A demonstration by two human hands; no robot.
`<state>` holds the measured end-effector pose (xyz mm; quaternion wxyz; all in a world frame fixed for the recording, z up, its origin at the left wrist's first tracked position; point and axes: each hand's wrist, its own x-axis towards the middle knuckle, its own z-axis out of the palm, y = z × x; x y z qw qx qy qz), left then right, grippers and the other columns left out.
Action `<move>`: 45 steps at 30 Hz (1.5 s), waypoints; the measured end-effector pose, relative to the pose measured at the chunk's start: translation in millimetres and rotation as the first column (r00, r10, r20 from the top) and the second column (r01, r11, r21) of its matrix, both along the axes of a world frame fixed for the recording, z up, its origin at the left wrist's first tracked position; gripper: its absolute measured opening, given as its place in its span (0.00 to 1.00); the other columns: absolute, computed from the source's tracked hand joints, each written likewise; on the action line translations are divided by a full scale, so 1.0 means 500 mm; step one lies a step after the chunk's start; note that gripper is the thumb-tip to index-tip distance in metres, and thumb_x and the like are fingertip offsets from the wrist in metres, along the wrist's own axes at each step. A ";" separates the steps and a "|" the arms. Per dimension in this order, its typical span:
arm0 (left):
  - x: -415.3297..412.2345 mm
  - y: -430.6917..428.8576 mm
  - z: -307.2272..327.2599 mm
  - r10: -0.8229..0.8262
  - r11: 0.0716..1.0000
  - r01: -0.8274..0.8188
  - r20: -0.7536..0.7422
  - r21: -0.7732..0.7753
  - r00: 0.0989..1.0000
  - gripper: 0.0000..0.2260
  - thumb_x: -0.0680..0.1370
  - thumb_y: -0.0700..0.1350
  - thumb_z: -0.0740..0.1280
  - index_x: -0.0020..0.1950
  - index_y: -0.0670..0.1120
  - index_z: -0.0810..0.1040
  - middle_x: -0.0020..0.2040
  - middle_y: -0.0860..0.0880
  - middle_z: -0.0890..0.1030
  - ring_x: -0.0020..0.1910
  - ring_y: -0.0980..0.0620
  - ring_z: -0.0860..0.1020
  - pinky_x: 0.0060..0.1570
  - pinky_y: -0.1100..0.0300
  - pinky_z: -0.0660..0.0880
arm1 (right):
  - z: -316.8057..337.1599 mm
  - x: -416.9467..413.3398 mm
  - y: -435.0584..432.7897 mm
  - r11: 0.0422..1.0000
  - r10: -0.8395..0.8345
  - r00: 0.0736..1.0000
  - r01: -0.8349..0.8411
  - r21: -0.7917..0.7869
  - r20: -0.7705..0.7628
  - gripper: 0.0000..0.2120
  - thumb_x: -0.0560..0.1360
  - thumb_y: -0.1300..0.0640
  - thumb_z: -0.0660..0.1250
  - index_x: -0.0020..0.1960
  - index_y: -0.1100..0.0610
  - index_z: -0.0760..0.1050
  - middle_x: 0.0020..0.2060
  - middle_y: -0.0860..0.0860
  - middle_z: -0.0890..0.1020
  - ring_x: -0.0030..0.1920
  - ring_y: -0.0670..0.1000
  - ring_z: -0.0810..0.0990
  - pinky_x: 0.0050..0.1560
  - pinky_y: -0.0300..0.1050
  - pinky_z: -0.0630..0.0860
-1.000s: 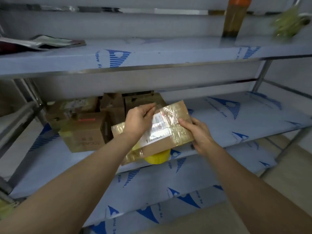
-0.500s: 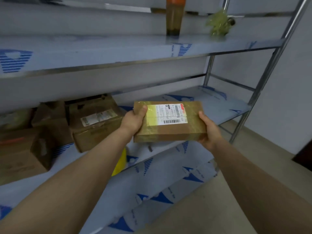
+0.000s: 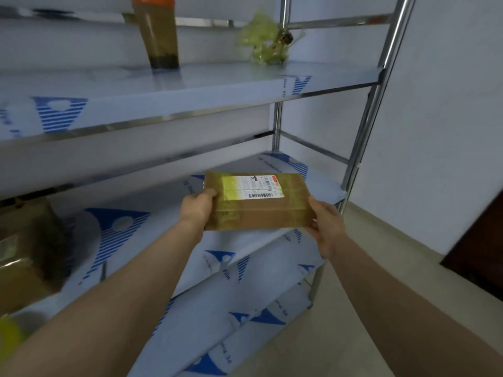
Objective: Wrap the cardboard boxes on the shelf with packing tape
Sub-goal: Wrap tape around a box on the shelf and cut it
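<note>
A flat cardboard box (image 3: 261, 213), wrapped in yellowish tape with a white shipping label on top, is held level over the right end of the middle shelf (image 3: 152, 229). My left hand (image 3: 197, 209) grips its left end, thumb on top. My right hand (image 3: 328, 223) grips its right end from the side and beneath. Whether the box touches the shelf is hidden. A yellow tape roll (image 3: 9, 338) shows blurred at the lower left edge.
Other cardboard boxes (image 3: 27, 257) sit at the left of the middle shelf. On the upper shelf (image 3: 190, 88) stand a brown bottle (image 3: 160, 36) and a crumpled yellow-green bag (image 3: 265, 42). Steel posts (image 3: 378, 104) frame the right end; beyond them are a white wall and floor.
Both hands carried the box to the right along the middle shelf, away from the other boxes, and turned it level. My view swung right with it.
</note>
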<state>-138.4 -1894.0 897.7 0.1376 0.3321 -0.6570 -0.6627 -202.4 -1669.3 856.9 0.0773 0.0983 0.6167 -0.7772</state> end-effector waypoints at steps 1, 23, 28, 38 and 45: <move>-0.024 0.018 -0.006 0.001 1.000 -0.001 -0.005 -0.010 1.000 0.07 0.78 0.45 0.63 0.41 0.45 0.72 0.43 0.45 0.78 0.45 0.45 0.76 0.45 0.55 0.72 | -0.004 -0.024 0.013 1.000 -0.004 1.000 0.004 0.017 -0.004 0.08 0.77 0.52 0.67 0.51 0.57 0.75 0.52 0.54 0.80 0.55 0.54 0.79 0.59 0.49 0.76; -0.559 0.107 -0.120 0.264 0.964 -0.256 0.149 -0.073 0.953 0.27 0.77 0.61 0.62 0.62 0.40 0.75 0.59 0.41 0.77 0.59 0.39 0.74 0.62 0.48 0.71 | -0.004 -0.571 0.072 0.941 0.208 0.975 -0.223 0.253 0.084 0.05 0.77 0.61 0.66 0.42 0.55 0.75 0.38 0.53 0.77 0.40 0.50 0.76 0.50 0.46 0.77; -0.593 0.121 -0.148 0.284 0.958 -0.268 0.185 -0.106 0.941 0.15 0.80 0.46 0.60 0.63 0.40 0.74 0.55 0.41 0.79 0.51 0.41 0.76 0.54 0.50 0.75 | -0.040 -0.649 0.052 0.909 0.289 0.950 -0.312 0.278 0.121 0.02 0.76 0.62 0.65 0.48 0.60 0.76 0.41 0.54 0.79 0.41 0.50 0.78 0.54 0.46 0.76; -0.688 0.169 -0.159 0.375 0.923 -0.383 0.264 -0.021 0.889 0.15 0.79 0.46 0.61 0.64 0.43 0.75 0.49 0.42 0.78 0.46 0.43 0.77 0.50 0.52 0.75 | -0.090 -0.801 0.035 0.914 0.335 0.915 -0.373 0.161 0.224 0.08 0.72 0.64 0.66 0.50 0.62 0.77 0.43 0.55 0.79 0.42 0.52 0.77 0.46 0.44 0.74; -0.785 0.136 -0.244 0.520 0.832 -0.541 0.166 0.127 0.838 0.35 0.64 0.51 0.64 0.72 0.50 0.65 0.66 0.41 0.71 0.60 0.40 0.75 0.61 0.48 0.74 | -0.086 -0.820 0.001 0.867 0.475 0.877 -0.480 0.135 0.069 0.29 0.73 0.70 0.61 0.71 0.50 0.67 0.54 0.52 0.79 0.55 0.54 0.78 0.61 0.51 0.75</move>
